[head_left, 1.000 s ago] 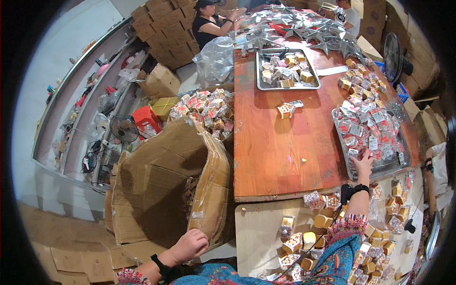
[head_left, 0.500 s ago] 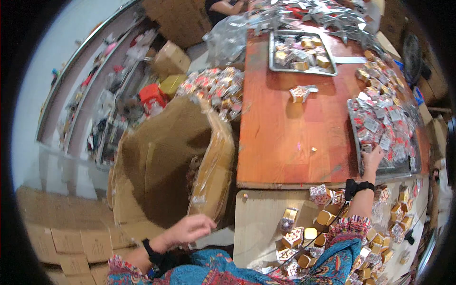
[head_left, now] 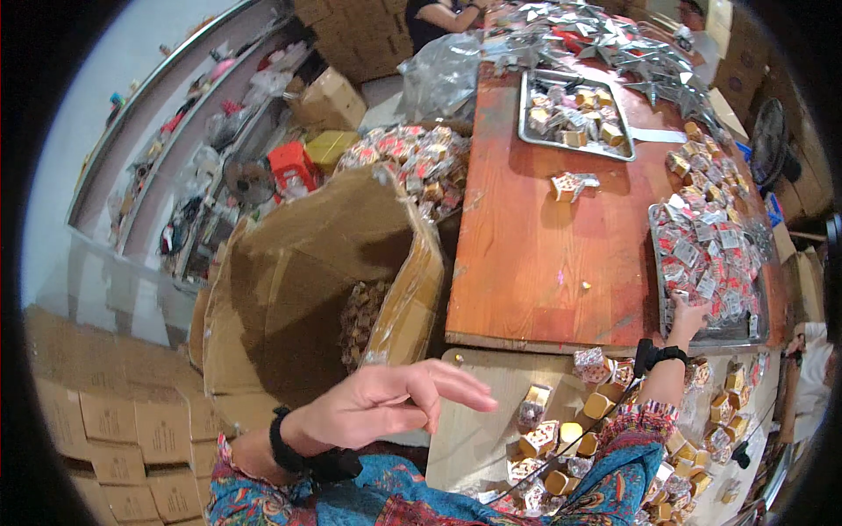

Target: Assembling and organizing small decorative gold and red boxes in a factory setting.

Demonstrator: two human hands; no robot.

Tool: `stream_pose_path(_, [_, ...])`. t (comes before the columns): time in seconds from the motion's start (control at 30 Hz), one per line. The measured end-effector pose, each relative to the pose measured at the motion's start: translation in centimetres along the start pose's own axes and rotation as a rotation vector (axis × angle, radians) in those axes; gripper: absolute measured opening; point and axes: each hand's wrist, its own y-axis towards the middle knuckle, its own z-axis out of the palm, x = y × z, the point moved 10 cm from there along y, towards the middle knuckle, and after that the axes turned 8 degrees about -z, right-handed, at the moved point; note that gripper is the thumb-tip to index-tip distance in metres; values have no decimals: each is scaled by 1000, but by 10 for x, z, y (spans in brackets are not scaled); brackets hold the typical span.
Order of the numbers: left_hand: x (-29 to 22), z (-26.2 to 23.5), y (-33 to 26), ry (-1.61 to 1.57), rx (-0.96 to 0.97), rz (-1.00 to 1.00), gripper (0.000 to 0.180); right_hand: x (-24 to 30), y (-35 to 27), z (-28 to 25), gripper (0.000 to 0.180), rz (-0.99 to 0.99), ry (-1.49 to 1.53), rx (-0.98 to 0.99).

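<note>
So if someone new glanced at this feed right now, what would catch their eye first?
Probably the big open cardboard box on the left, with small wrapped packets deep inside. Just below it the left hand hovers empty, fingers spread. On the right, the right hand reaches into a metal tray heaped with red-and-silver wrapped pieces on the red-brown table.

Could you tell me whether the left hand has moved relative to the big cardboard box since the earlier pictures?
Yes. The left hand has come forward and toward the table, from below the cardboard box's corner to in front of its open mouth, fingers spread and empty.
</note>
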Motion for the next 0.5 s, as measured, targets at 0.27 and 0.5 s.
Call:
stream_pose_path(0.27, [105,-31,-44,374,-82,-404,15,-42,-10,6,80,599,460,-259])
stream_pose_path(0.5, [120,-42,-51,309,-107,-483,14,-70,19,91,34,653,1039,-134])
